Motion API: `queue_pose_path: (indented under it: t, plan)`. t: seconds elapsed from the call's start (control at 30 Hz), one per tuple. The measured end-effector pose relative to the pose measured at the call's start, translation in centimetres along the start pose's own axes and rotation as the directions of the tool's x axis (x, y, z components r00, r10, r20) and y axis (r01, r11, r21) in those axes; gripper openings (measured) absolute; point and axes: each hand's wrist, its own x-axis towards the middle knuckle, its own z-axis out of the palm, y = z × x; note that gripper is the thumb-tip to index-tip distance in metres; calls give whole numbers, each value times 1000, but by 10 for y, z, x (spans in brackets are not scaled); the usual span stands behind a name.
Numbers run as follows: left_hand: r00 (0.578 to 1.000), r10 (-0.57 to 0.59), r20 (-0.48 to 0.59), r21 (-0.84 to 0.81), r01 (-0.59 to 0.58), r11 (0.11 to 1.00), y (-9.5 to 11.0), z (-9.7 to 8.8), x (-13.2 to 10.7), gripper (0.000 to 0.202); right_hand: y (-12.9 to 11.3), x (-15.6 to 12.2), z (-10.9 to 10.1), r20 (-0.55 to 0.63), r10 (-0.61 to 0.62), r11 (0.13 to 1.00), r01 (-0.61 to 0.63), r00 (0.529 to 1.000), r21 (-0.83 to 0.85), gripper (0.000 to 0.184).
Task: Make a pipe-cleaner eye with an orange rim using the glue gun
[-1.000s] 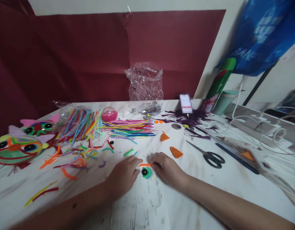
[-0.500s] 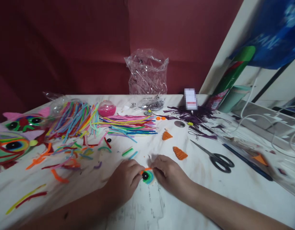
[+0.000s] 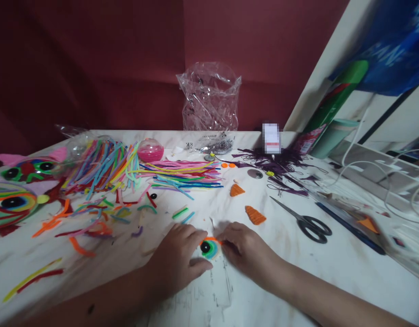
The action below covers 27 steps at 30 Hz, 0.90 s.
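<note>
Our left hand is loosely open, thumb parted from the fingers, fingertips near one end of the orange strip. Our right hand curls at the other end; can't tell if we're really pinching it. The strip edges the top of our eye piece, right between both hands. Further out we've got orange wedges, then scissors.

The tabletop is presenting a smooth finish. The scissors are combining metal blades with plastic handles. The bag is exhibiting glossy plastic; the eye piece is displaying matt rings.
</note>
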Motion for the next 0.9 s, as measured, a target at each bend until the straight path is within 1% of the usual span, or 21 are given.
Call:
queue_pose_path:
  t: [0.13, 0.27, 0.5, 0.63, 0.8, 0.9]
  plan:
    - [1000, -1, 30, -38, 2, 999, -1, -1, 1, 37, -5, -1, -2, 31, 57, 998, -57, 998, -3, 24]
    - [1000, -6, 26, -50, 8, 999, -2, 0, 1, 34, -8, -2, -7, 53, 92, 995, -94, 994, 43, 26]
    - [1000, 8, -6, -86, -9, 996, -8, -2, -1, 40, -6, -3, -13, 95, 62, 989, -74, 994, 125, 32]
    - [1000, 25, -5, -87, -25, 996, -10, -4, -2, 41, -8, -3, -14, 113, 53, 992, -66, 992, 110, 33]
    - [999, 32, 6, -92, -32, 995, -9, -7, -1, 39, -9, -4, -17, 175, 76, 991, -94, 982, 99, 32]
    - [999, 35, 17, -87, -34, 996, -8, -8, -1, 38, -10, -5, -17, 168, 65, 995, -77, 984, 66, 32]
